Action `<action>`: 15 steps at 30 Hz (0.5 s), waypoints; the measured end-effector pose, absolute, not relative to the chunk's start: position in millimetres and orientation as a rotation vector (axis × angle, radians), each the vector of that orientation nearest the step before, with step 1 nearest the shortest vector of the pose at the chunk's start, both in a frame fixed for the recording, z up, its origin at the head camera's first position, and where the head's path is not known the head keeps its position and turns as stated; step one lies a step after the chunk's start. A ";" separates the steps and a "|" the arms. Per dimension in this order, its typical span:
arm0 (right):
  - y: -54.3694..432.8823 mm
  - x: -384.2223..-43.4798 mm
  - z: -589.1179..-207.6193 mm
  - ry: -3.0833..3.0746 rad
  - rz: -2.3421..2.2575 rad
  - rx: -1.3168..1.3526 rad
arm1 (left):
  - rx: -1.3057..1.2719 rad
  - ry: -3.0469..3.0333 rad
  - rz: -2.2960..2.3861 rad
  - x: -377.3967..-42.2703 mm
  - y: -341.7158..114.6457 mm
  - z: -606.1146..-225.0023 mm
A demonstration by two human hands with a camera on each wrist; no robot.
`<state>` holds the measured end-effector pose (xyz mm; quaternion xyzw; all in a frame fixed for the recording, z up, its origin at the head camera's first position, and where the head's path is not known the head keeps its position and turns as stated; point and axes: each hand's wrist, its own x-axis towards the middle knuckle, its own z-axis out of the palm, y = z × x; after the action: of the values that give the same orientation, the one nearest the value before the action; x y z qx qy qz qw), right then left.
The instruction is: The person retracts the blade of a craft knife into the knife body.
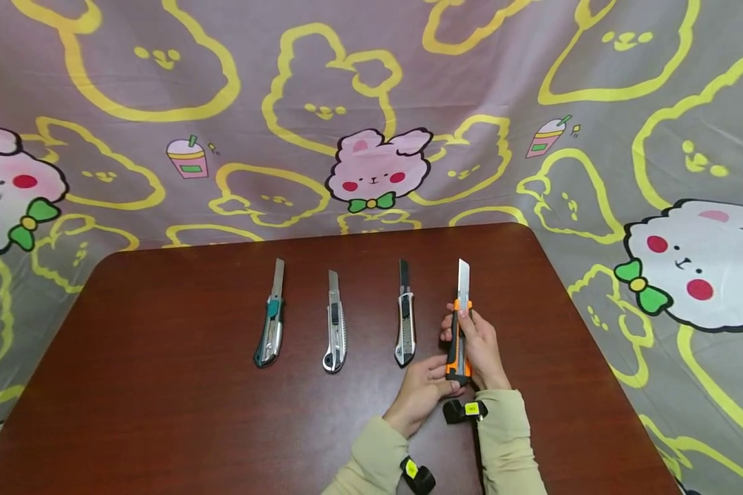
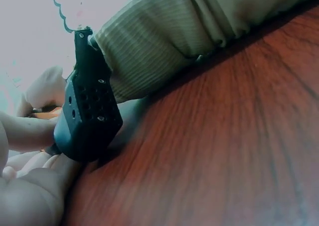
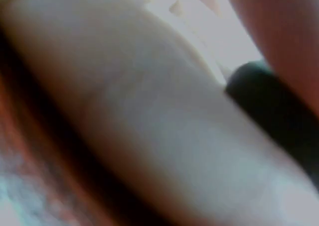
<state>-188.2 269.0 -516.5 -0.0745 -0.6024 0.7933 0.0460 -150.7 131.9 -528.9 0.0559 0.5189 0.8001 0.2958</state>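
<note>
An orange and black utility knife (image 1: 458,370) with its blade (image 1: 464,278) out points toward the back of the table. My right hand (image 1: 484,347) grips its handle from the right, thumb lying on top below the blade. At the handle's butt end, my left hand (image 1: 416,390) holds it between thumb and fingers. In the left wrist view, a strip of the orange handle (image 2: 45,115) shows between the hands. Blurred skin fills most of the right wrist view, so the knife cannot be made out there.
Left of the hands lie a silver-and-black utility knife (image 1: 405,330), a silver one (image 1: 334,330) and a teal-and-silver one (image 1: 271,330), all with blades out. The brown table (image 1: 161,412) meets a patterned cloth (image 1: 254,137) behind. Small black cameras (image 1: 455,412) sit at both wrists.
</note>
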 end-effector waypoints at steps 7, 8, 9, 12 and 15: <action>271.7 -187.8 -515.1 -1.795 2.524 -0.338 | 0.139 1.369 2.129 -151.2 133.4 -532.4; 271.8 -188.0 -514.9 -1.789 2.539 -0.352 | 0.135 1.367 2.130 -151.3 133.5 -532.7; 271.5 -188.6 -514.4 -1.783 2.549 -0.372 | 0.136 1.368 2.131 -151.4 133.6 -532.7; 269.7 -190.9 -513.3 -1.785 2.530 -0.446 | 0.137 1.374 2.134 -152.1 133.8 -531.7; 268.0 -192.9 -512.9 -1.804 2.479 -0.522 | 0.139 1.383 2.127 -152.4 133.6 -530.5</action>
<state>-192.9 268.0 -512.9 -0.1677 -0.5800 0.7970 0.0160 -152.4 133.6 -530.5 0.0521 0.5199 0.7996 0.2961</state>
